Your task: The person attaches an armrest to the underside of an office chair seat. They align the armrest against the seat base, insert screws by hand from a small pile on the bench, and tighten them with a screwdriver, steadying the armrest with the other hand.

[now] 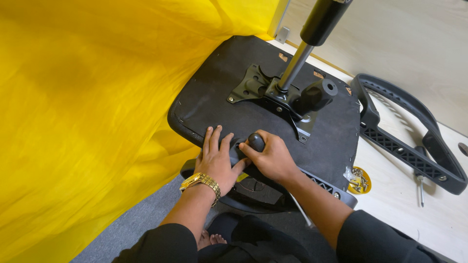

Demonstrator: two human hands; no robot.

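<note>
An upside-down black office chair seat (219, 92) lies on a pale table, with a metal mechanism plate (273, 95) and a gas-lift cylinder (302, 48) sticking up from it. My left hand (217, 158), with a gold watch on its wrist, presses flat on the seat's near edge, beside a black armrest (321, 184). My right hand (273, 158) is closed around the black handle of a screwdriver (256, 142), held upright against the armrest bracket at the seat's near edge.
A second black armrest (409, 131) lies on the table to the right. A small yellow dish with several screws (360, 181) sits near the seat's right corner. A loose bolt (420, 189) lies beside it. Yellow fabric (83, 112) fills the left side.
</note>
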